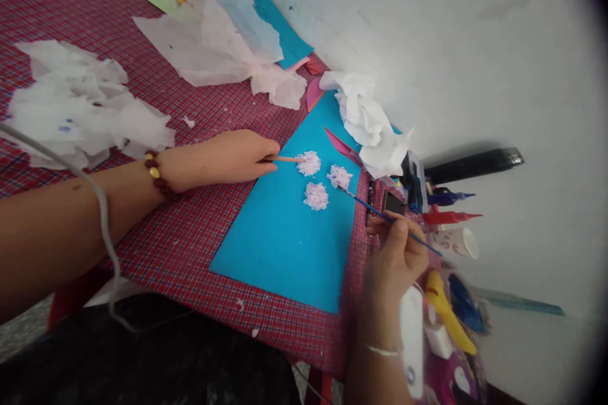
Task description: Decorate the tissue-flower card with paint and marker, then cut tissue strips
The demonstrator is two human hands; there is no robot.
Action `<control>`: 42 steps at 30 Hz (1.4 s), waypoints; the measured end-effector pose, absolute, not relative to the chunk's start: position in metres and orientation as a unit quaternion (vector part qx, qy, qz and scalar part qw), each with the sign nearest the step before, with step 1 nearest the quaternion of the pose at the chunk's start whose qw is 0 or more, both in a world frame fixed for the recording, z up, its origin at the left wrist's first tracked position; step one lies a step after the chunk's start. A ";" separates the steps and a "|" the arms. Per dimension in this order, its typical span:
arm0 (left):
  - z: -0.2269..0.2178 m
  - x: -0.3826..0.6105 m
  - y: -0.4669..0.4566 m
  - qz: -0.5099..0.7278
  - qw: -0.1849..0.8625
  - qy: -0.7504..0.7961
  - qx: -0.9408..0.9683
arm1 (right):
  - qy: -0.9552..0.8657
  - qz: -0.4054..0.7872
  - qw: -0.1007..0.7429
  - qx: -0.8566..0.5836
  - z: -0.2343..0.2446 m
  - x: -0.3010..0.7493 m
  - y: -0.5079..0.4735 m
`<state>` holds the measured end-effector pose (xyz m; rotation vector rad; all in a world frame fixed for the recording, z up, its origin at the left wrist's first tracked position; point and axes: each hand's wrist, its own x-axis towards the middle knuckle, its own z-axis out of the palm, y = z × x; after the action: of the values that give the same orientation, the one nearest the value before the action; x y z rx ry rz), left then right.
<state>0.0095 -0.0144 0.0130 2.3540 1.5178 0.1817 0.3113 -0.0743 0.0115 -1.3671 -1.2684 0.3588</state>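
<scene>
My left hand [237,157] is closed on a thin wooden stick [285,159], whose far end meets a fluffy white-and-lilac paper pompom [309,163]. Between the fingers of my right hand [399,247] is a slim blue paintbrush [368,205], with its dark tip touching the edge of a second paper pompom [339,176]. A third pompom [316,196] lies just below these two. All of them rest on a sheet of blue paper [280,253] spread on the table.
Crumpled white tissue lies at left [85,101], at the back [213,44] and by the wall [365,120]. A paper cup [456,242], a yellow-handled tool [446,310] and several tubes crowd the right. A grey cable [102,202] crosses my left forearm. The tablecloth [190,247] is checked red.
</scene>
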 end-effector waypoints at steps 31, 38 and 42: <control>0.016 0.010 -0.016 0.060 0.173 0.538 0.823 | -0.467 0.330 0.638 -0.515 0.015 0.310 -0.074; 0.017 0.010 -0.016 0.061 0.166 0.537 0.825 | -0.489 0.312 0.645 -0.496 0.017 0.307 -0.078; 0.016 0.010 -0.016 0.055 0.172 0.540 0.822 | -0.495 0.303 0.639 -0.504 0.018 0.306 -0.078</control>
<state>0.0100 -0.0155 0.0162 2.3328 1.5320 0.1547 0.3060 -0.0780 0.0176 -1.1500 -1.1304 0.6915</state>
